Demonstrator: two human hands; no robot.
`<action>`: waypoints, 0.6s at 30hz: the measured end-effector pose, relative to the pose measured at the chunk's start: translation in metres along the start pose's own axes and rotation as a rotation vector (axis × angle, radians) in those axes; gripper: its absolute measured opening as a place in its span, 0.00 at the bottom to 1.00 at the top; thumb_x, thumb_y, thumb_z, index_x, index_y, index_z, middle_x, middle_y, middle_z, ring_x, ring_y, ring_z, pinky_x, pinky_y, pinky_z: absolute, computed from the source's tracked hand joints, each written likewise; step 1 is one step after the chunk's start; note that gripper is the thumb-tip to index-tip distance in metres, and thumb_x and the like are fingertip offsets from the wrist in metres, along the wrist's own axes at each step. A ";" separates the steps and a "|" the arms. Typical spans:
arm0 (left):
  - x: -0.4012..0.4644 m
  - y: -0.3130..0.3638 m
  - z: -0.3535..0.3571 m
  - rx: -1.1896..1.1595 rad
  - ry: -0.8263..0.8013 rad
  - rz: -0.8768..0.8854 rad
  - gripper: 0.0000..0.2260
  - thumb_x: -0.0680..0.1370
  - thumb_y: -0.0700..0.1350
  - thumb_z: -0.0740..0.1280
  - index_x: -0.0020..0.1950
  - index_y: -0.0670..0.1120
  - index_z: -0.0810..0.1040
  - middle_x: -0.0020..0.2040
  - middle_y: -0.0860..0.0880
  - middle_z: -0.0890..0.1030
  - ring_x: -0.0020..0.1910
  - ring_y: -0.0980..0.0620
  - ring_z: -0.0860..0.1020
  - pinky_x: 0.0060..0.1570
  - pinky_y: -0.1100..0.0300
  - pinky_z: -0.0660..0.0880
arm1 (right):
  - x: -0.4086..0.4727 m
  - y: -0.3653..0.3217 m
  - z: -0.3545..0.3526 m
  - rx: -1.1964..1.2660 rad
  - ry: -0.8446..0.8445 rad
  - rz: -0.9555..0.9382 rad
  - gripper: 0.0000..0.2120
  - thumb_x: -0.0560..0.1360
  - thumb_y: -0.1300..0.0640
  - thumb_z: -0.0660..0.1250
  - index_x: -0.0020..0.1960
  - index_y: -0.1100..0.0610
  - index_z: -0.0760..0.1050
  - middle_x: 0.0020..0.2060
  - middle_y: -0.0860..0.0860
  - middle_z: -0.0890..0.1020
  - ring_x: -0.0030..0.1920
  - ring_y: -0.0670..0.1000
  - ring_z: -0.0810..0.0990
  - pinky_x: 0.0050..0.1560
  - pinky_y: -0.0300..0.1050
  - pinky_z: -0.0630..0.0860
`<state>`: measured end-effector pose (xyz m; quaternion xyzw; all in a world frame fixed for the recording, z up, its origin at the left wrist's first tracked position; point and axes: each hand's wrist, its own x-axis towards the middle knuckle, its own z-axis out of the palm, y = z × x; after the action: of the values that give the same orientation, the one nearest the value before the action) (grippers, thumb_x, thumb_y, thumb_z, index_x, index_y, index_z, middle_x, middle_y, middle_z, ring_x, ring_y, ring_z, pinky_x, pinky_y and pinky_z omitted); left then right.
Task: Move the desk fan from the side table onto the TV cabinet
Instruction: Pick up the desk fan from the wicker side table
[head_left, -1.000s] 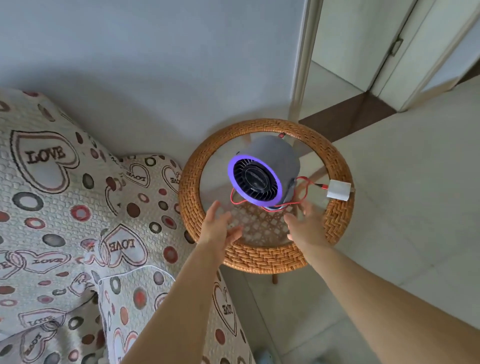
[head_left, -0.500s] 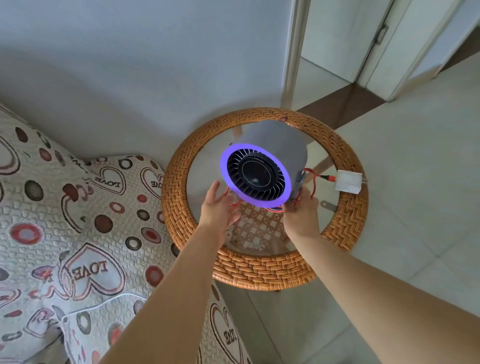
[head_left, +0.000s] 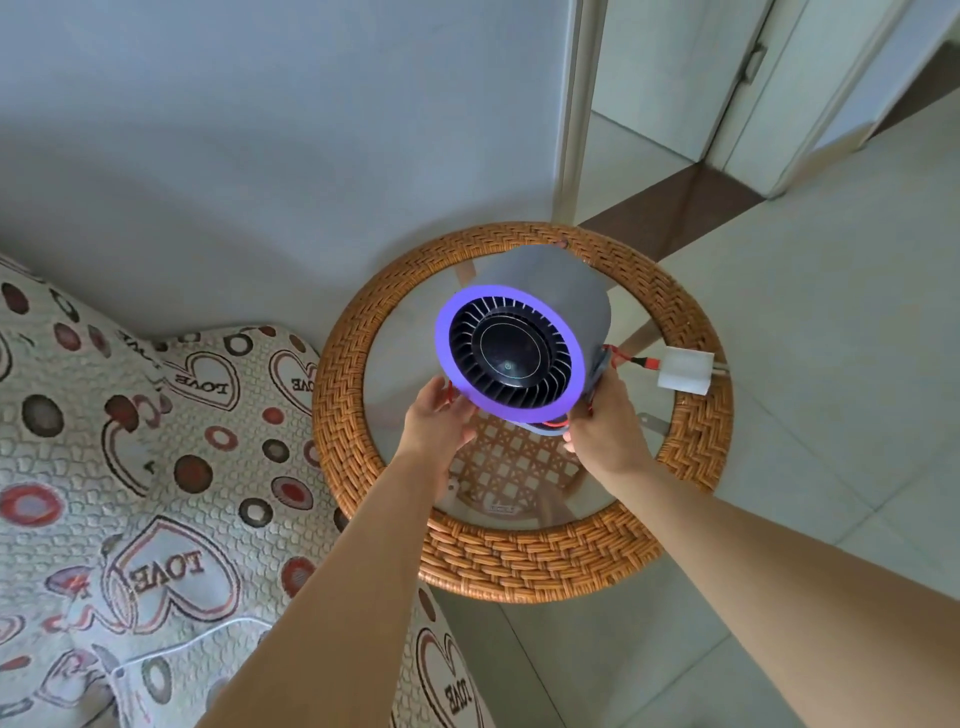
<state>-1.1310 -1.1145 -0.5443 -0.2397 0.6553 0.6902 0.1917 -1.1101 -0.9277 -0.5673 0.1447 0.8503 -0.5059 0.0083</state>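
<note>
The desk fan (head_left: 519, 338) is a grey cylinder with a purple ring round a black finned face that tilts up toward me. It is over the round wicker side table (head_left: 524, 551) with a glass top. My left hand (head_left: 436, 421) holds its lower left edge from beneath. My right hand (head_left: 602, 421) grips its lower right side by the base. A red cable runs from the fan's base to a white plug (head_left: 685, 370) lying on the table's right rim. The TV cabinet is out of view.
A sofa with a heart-and-dot cover (head_left: 130, 467) lies to the left, touching the table. A grey wall stands behind. A doorway (head_left: 649, 104) and pale tiled floor (head_left: 831, 338) open to the right.
Both hands reached forward from the table's near rim and took hold of the fan's base. The fan now appears larger and closer to me.
</note>
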 end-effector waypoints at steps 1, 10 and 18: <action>0.001 0.002 0.002 0.011 -0.001 0.014 0.25 0.77 0.43 0.70 0.73 0.53 0.71 0.65 0.52 0.78 0.57 0.52 0.81 0.64 0.50 0.76 | 0.000 -0.008 -0.006 -0.013 -0.016 0.015 0.17 0.77 0.45 0.60 0.61 0.53 0.68 0.52 0.57 0.79 0.46 0.58 0.82 0.43 0.59 0.82; 0.015 0.027 0.026 -0.071 -0.020 0.004 0.22 0.79 0.36 0.67 0.71 0.54 0.73 0.60 0.47 0.80 0.47 0.52 0.82 0.48 0.57 0.81 | 0.030 -0.039 -0.047 -0.130 -0.197 0.086 0.12 0.82 0.50 0.57 0.56 0.58 0.69 0.42 0.58 0.81 0.37 0.55 0.81 0.42 0.55 0.82; 0.023 0.039 0.032 -0.206 0.019 -0.103 0.23 0.79 0.30 0.62 0.72 0.46 0.72 0.57 0.43 0.81 0.45 0.46 0.83 0.41 0.55 0.84 | 0.040 -0.038 -0.053 0.017 -0.214 0.185 0.16 0.80 0.48 0.61 0.62 0.58 0.68 0.52 0.54 0.78 0.51 0.56 0.79 0.49 0.54 0.80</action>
<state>-1.1746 -1.0866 -0.5249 -0.2979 0.5695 0.7409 0.1950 -1.1513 -0.8894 -0.5149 0.1678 0.8231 -0.5229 0.1445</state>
